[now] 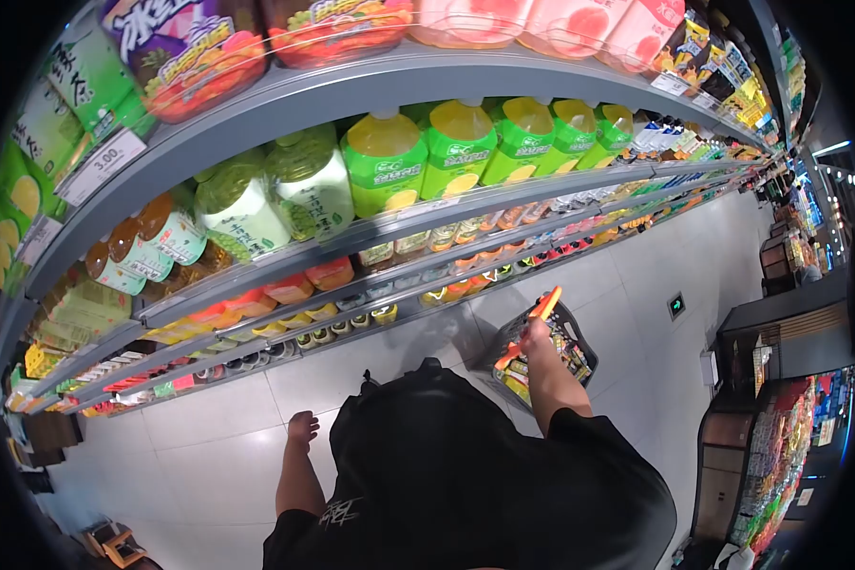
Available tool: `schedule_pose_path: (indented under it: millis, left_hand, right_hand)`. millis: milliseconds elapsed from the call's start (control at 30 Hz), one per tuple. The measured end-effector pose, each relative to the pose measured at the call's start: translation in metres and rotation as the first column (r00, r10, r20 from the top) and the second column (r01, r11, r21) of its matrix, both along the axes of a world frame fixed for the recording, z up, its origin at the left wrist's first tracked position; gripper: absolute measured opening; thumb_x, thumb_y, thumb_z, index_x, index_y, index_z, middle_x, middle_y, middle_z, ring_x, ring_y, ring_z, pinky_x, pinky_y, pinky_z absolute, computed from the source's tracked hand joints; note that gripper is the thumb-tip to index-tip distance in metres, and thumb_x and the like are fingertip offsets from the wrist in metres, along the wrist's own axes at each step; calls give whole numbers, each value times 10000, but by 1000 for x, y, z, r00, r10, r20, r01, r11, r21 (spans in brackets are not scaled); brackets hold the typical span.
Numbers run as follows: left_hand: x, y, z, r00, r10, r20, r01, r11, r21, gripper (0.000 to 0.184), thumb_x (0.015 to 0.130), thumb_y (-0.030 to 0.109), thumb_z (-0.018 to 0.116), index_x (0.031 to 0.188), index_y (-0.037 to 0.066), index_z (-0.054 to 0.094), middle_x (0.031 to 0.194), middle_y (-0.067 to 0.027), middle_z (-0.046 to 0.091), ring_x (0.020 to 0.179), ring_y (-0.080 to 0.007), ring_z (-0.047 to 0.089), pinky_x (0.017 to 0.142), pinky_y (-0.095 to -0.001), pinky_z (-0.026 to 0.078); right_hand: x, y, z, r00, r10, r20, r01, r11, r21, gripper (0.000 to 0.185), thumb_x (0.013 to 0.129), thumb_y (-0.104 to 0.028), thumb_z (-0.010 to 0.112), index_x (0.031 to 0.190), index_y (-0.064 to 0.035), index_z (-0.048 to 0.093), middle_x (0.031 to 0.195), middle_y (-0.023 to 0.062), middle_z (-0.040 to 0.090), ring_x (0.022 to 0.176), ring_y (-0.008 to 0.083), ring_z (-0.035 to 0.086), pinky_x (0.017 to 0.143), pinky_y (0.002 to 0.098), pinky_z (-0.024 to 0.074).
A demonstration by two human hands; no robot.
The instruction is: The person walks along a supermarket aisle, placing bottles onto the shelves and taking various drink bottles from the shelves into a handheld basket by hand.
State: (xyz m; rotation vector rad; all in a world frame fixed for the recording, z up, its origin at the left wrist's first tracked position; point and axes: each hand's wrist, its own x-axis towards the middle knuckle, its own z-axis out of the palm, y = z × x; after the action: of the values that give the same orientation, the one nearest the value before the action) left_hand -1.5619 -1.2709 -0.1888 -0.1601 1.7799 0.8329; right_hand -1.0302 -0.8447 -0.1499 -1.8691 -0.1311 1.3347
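Observation:
My right hand (535, 334) is closed around the orange handle (547, 302) of a dark shopping basket (582, 328). Several colourful packages (570, 353) lie inside the basket, beneath my hand and forearm. On the other side of my body, my left hand (303, 427) hangs over the tiled floor, away from the shelves. Its fingers look curled, but they are too small to show whether they are pressed together or hold anything.
Long curved shelves (285, 104) of bottled drinks run across the front, with green-labelled bottles (385, 157) on one level. Grey floor tiles (627, 285) carry a green arrow sign (675, 305). Snack displays (779, 456) stand at the right, and a wooden stool (119, 546) at the lower left.

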Motion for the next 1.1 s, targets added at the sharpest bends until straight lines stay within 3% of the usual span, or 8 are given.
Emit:
schedule_pose_path:
  millis: [100,267,500,667,700,867,967,1100]
  left_hand:
    - [4,7,0,998,-60,-5,59,997,-48,312,915,265,595,1192,121,606,954,-51,671,790,-175,629,656,-355,469]
    - [15,10,2,991,-134,13,134,989,-68,310,905,268,598,1182,128,610,949,-50,675,783,-173,628,688,-373,468]
    - [23,28,4,970,-241,18,242,966,-95,331,921,302,624,1212,146,600,1054,-78,686,920,-227,650,804,-434,489]
    - [41,70,15,979,-192,-68,193,981,19,364,934,284,614,1251,106,599,1080,-86,695,905,-205,662,772,-377,504]
    - [47,83,20,982,-167,-89,173,984,53,343,940,265,602,1242,104,608,1052,-79,702,865,-188,666,732,-344,506]
    - [76,164,67,947,-199,-251,287,878,384,240,989,183,581,1183,69,664,968,-26,690,823,-132,639,711,-267,490]
    - [106,227,172,802,-167,-574,480,753,451,179,1001,121,599,1147,47,672,915,-14,670,764,-97,598,673,-243,481]
    - [145,284,353,685,41,-728,522,669,529,205,1009,119,623,1184,19,659,824,57,545,723,-43,478,667,-210,429]
  right_hand:
    - [-8,14,4,995,89,-53,-87,995,53,164,907,-204,603,988,-68,560,723,56,500,586,187,466,534,350,399]
    - [-19,50,34,955,227,-191,-248,964,-93,487,916,-252,612,1354,-76,487,1014,114,570,891,252,538,886,457,461]
    - [-4,40,38,802,596,-33,-590,800,111,247,941,-244,625,1155,-126,658,973,26,661,837,148,590,689,317,505]
    - [-7,-2,15,413,906,93,-911,411,44,222,921,-214,607,1061,-56,676,796,6,653,640,116,591,501,288,465]
    - [-18,-14,43,270,960,76,-958,276,-78,228,919,-231,613,1053,-59,677,795,8,646,667,111,600,533,287,484]
    - [-66,-38,60,190,981,22,-980,189,59,211,906,-175,650,1025,-8,695,803,41,665,729,152,620,651,325,503]
    - [-105,-2,162,-48,936,348,-955,-146,260,166,941,-200,632,998,-51,679,807,18,661,746,127,603,672,321,498]
    - [-157,18,361,171,682,711,-921,-146,362,202,955,-204,644,1001,-7,641,811,127,672,736,193,621,713,360,522]
